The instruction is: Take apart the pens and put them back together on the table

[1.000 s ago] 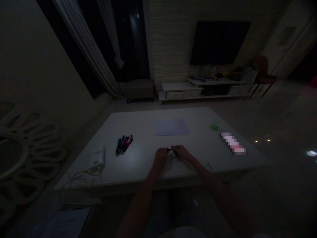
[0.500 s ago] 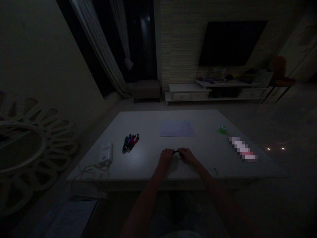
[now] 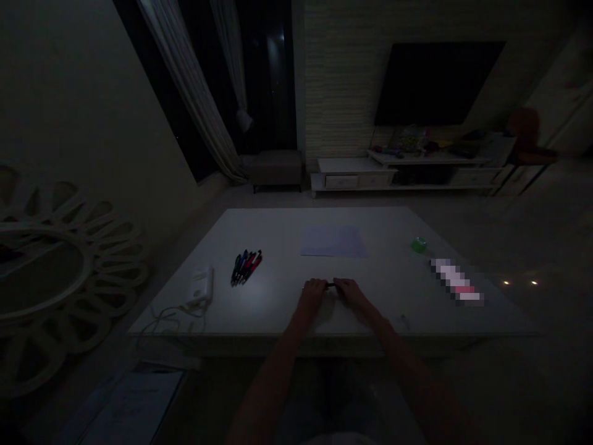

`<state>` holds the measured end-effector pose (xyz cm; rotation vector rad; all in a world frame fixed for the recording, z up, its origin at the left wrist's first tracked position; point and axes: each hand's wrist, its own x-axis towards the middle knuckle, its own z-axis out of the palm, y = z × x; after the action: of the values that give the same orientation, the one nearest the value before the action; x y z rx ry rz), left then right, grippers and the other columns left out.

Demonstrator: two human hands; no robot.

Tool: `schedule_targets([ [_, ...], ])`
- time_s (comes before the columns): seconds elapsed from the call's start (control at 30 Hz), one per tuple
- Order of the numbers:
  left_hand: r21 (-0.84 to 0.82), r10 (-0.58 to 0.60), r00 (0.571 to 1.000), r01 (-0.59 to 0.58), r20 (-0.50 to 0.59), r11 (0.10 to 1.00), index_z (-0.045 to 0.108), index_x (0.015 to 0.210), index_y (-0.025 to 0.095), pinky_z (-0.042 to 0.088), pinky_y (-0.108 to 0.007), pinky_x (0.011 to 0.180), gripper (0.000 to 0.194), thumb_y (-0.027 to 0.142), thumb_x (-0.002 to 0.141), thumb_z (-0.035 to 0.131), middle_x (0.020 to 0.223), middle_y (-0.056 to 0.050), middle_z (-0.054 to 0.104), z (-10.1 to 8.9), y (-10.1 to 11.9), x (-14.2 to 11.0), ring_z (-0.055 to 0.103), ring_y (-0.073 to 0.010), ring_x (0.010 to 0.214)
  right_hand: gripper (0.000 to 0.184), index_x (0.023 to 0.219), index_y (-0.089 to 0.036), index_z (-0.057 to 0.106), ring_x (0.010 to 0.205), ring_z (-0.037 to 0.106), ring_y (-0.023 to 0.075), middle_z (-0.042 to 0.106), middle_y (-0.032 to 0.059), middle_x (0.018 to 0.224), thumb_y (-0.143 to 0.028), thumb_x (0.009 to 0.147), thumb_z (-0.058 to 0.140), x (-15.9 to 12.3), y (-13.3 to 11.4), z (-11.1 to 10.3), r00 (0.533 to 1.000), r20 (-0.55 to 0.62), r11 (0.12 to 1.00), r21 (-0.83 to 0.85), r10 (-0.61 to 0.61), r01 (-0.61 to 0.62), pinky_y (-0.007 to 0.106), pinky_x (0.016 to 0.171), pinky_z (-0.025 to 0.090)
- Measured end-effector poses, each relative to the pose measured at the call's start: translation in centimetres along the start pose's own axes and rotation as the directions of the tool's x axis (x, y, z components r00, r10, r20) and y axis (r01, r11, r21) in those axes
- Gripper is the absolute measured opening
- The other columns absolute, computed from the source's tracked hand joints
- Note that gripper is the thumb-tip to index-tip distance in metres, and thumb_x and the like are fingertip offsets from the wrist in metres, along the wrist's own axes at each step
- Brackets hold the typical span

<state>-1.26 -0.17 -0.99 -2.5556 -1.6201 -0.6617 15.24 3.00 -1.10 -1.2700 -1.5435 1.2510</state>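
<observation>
Both hands meet over the near middle of the white table (image 3: 278, 315). My left hand (image 3: 314, 293) is closed around one end of a dark pen (image 3: 330, 285), and a thin tip pokes out at its left. The fingers of my right hand (image 3: 349, 292) are closed on the pen's other end. Only a short black stretch shows between the hands; the rest is hidden. Beyond them lies a pale printed sheet (image 3: 333, 241). Several pens (image 3: 246, 267) with black, red, blue and green parts lie in a bunch to the left.
A white power strip (image 3: 200, 285) with cables is at the table's left. On the right are a green roll-like object (image 3: 419, 245) and a blurred-out pinkish item (image 3: 456, 281). A small unclear object (image 3: 404, 320) lies near the front edge. The room is dim.
The view has shifted very slightly. Both hands keep their hold on the pen, and the right hand sits marginally closer to the left.
</observation>
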Motion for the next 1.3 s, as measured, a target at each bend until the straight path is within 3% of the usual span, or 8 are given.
schedule_targets([
  [0.37,0.025,-0.002,1.000,0.002,-0.005,1.000,0.053,0.100,0.017,0.041,-0.033,0.079,0.012,0.016,0.091,0.046,0.092,-0.005,0.060,0.92,-0.47,0.01,0.054,-0.0188,0.088,0.050,0.059,-0.017,0.054,0.044,0.038,0.0091,0.046,-0.0034,0.048,-0.066,0.068,0.055,0.00,-0.09,-0.04,1.000,0.004,0.999,0.031,0.018,-0.019,0.023,0.045,0.029],
  [1.07,0.005,0.004,1.000,-0.004,-0.012,1.000,0.053,0.101,0.017,0.042,-0.033,0.079,0.013,0.014,0.090,0.046,0.091,-0.005,0.061,0.35,-0.17,-0.04,0.055,-0.0186,0.089,0.052,0.057,-0.017,0.052,0.046,0.038,0.0101,0.046,-0.0020,0.050,-0.068,0.071,0.050,-0.01,-0.15,0.12,1.000,-0.014,0.999,-0.039,-0.002,0.001,0.023,0.045,0.028],
  [1.3,-0.011,-0.022,0.999,0.021,-0.042,1.000,0.054,0.104,0.017,0.042,-0.035,0.081,0.017,0.015,0.091,0.044,0.093,-0.006,0.062,0.40,-0.25,-0.09,0.056,-0.0188,0.090,0.056,0.053,-0.018,0.049,0.042,0.036,0.0096,0.043,-0.0025,0.045,-0.070,0.072,0.046,0.06,0.20,0.28,0.996,-0.087,0.998,-0.058,0.001,-0.006,0.024,0.042,0.028],
])
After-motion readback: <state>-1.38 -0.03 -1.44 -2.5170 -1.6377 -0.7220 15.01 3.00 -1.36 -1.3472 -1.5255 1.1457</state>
